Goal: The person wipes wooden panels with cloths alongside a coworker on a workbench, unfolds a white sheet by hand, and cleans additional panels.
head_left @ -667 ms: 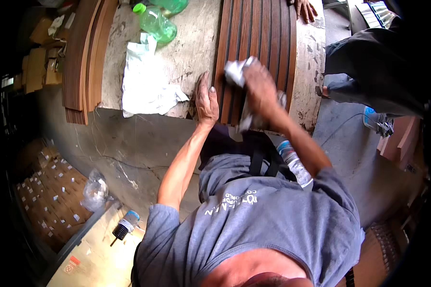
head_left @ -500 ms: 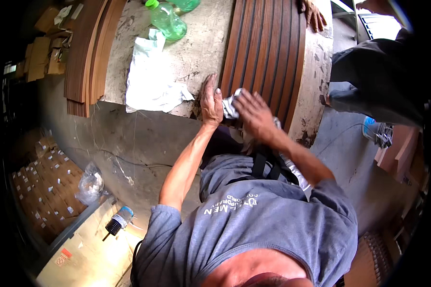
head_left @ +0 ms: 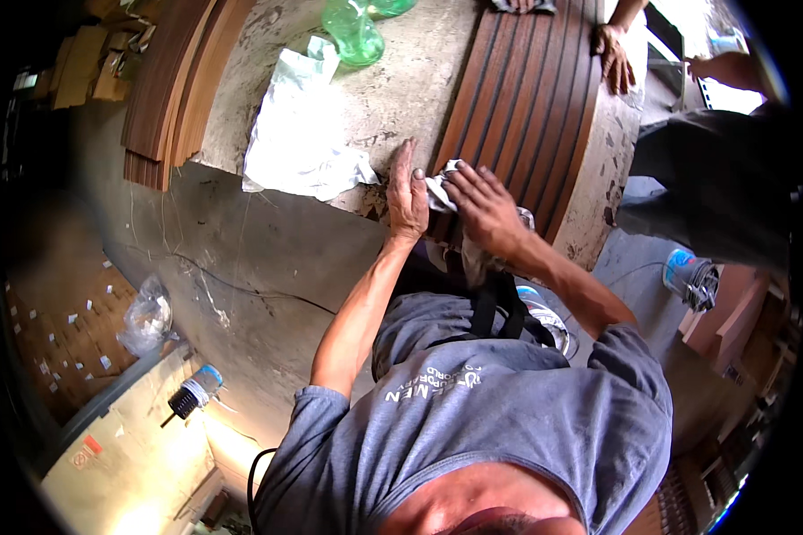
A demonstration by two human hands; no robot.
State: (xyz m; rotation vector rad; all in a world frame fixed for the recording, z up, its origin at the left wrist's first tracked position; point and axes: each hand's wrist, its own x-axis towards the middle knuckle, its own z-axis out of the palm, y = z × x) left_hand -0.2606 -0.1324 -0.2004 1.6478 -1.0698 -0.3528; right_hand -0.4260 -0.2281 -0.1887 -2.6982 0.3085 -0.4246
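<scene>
A slatted brown wood-look panel (head_left: 517,107) with dark grooves lies lengthwise on a worn, paint-stained table (head_left: 410,76). At its near left edge my left hand (head_left: 408,201) rests upright on its side, fingers straight and together, thumb up, holding nothing. My right hand (head_left: 488,209) presses a crumpled whitish rag (head_left: 440,193) onto the panel's near end, and more of the cloth hangs below the palm. Another person's hand (head_left: 614,58) leans on the panel's far right edge. At the far end, a second hand (head_left: 519,4) holds a grey cloth, partly cut off.
Left of the panel lie a white cloth (head_left: 299,134) and green plastic bottles (head_left: 355,34). Brown boards (head_left: 174,80) are stacked at the table's left end. A bucket (head_left: 690,278) stands on the floor at right; a cable (head_left: 250,290) crosses the floor at left.
The view has shifted, so the table sits further right and higher. My right hand stays at the panel's near end with the rag. The other person's cloth-holding hand has come into view.
</scene>
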